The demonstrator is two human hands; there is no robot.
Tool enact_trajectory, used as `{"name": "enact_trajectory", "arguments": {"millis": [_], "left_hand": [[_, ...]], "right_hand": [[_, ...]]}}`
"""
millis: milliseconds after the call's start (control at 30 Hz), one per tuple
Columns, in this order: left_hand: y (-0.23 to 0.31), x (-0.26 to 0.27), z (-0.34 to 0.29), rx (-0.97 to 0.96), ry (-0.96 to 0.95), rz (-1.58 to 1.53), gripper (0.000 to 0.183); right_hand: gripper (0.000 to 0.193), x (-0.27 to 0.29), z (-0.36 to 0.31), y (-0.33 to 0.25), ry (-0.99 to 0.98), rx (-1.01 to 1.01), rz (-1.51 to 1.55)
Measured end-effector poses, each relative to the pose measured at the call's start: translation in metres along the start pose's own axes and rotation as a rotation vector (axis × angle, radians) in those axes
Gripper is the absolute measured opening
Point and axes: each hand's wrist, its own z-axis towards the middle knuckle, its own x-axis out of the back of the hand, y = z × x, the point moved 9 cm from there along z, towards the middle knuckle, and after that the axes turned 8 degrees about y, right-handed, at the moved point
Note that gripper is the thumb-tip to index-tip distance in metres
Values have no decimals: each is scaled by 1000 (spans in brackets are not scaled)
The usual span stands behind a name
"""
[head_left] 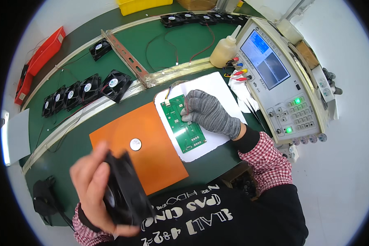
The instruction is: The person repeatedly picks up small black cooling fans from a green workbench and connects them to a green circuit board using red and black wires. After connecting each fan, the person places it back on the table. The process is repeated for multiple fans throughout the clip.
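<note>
My bare left hand (pixel 91 180) grips a black square cooling fan (pixel 127 190) by its frame, tilted and close to my body; both are smeared by motion. My right hand (pixel 211 112), in a grey knitted glove, has its fingers closed at the upper right part of a green circuit board (pixel 180 133). What those fingers pinch is too small to tell. The board lies on a white pad (pixel 221 88), with wires at its top left corner. Left of it, an orange sheet (pixel 119 131) carries a round white disc (pixel 135 144).
A beige test instrument (pixel 281 98) with a lit screen stands at the right, a yellowish squeeze bottle (pixel 224 51) beside it. Several fans (pixel 71 94) line the left behind a metal strip (pixel 127 57). Red bins (pixel 41 61) and a yellow bin (pixel 143 6) sit farther back.
</note>
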Motion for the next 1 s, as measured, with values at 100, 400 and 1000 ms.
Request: {"name": "enact_trajectory", "arguments": {"millis": [100,400,1000], "left_hand": [[-26,-24,-5,361,103,-873,51],[-49,-20,9,252,413,-915,58],[-2,-101,51,-386,-238,-276,48]], "right_hand": [[15,11,-3,0,20,36,-95],[16,3,-1,-18,86,165,-160],[52,19,-5,-73,223,302,-27]]}}
